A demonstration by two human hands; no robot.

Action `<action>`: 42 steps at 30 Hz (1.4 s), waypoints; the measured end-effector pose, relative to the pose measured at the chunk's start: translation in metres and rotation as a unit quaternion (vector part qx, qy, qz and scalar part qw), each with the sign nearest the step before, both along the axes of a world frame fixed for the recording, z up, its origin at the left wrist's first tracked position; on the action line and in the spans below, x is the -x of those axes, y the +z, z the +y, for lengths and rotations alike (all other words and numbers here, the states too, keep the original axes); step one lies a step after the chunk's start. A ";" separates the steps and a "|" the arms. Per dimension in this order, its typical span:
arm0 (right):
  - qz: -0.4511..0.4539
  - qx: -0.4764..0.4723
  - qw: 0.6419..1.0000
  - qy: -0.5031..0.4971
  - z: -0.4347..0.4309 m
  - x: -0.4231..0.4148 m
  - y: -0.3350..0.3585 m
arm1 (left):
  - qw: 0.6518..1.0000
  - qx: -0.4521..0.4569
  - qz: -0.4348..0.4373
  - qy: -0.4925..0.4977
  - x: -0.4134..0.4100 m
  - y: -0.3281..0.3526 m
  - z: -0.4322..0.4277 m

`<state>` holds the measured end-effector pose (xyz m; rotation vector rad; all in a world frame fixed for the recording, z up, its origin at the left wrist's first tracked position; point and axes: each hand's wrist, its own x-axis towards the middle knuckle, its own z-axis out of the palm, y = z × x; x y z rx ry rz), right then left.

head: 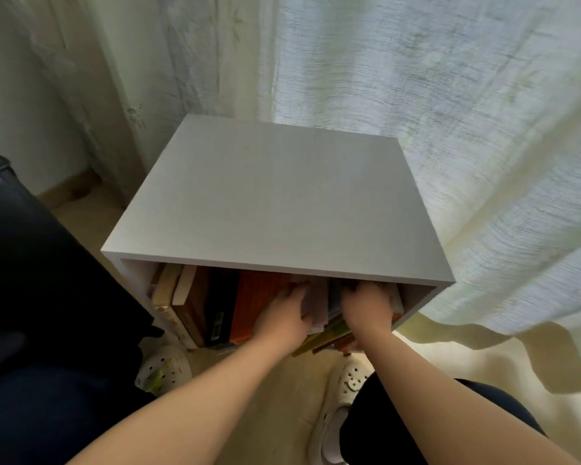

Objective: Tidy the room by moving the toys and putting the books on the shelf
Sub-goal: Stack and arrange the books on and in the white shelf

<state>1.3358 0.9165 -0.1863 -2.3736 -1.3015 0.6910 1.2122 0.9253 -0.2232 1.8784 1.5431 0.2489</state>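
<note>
Low white shelf [265, 203], a boxy cube with a flat matte top, stands against a crinkled sheer curtain [450, 129]. Inside are upright books: cream paperbacks [168, 290] at the left, then a black hardback [220, 303] and an orange cloth-textured volume [255, 297]. Your left hand [284, 317] reaches in, fingers fairly straight, pressing flat against a pale grey book [317, 303]. Your right hand [366, 308] curls its fingers over the tops of thin books [332, 330] that lean out at the shelf's right end; the fingertips are blurred. White perforated clogs [163, 367] rest on the beige floor.
</note>
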 end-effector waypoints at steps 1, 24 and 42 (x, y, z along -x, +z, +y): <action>-0.026 -0.004 0.999 -0.023 -0.008 -0.012 0.003 | 1.000 -0.011 0.006 -0.021 -0.011 0.001 -0.002; 0.183 -0.053 0.971 -0.147 -0.034 -0.047 -0.007 | 0.913 -0.150 0.247 -0.287 -0.069 0.018 -0.007; 0.289 -0.038 0.957 0.018 -0.018 -0.002 -0.015 | 0.959 -0.129 0.227 -0.111 0.004 0.037 0.016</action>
